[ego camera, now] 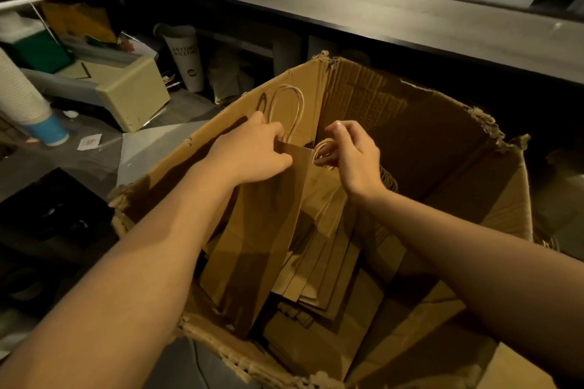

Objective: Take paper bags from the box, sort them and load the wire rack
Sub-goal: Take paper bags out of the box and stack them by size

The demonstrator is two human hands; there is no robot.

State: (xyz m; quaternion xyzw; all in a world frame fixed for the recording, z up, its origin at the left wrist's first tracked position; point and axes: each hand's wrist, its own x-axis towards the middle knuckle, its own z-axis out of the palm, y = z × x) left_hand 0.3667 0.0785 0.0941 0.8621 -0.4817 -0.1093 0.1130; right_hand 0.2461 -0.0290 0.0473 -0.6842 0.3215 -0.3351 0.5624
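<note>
A large torn cardboard box (448, 142) stands open in front of me, holding several flat brown paper bags (319, 265) with twisted paper handles. My left hand (252, 151) pinches the top edge of one upright brown bag (265, 230) at the box's left side; its looped handle (286, 110) sticks up behind my fingers. My right hand (350, 155) is closed on the handle of the bag beside it (325, 196). The wire rack is not in view.
Beyond the box runs a long dark counter (379, 12). To the left are a stack of white paper cups (22, 95), a tall printed cup (186, 57), a cream plastic bin (132, 95) and scattered papers on the grey surface.
</note>
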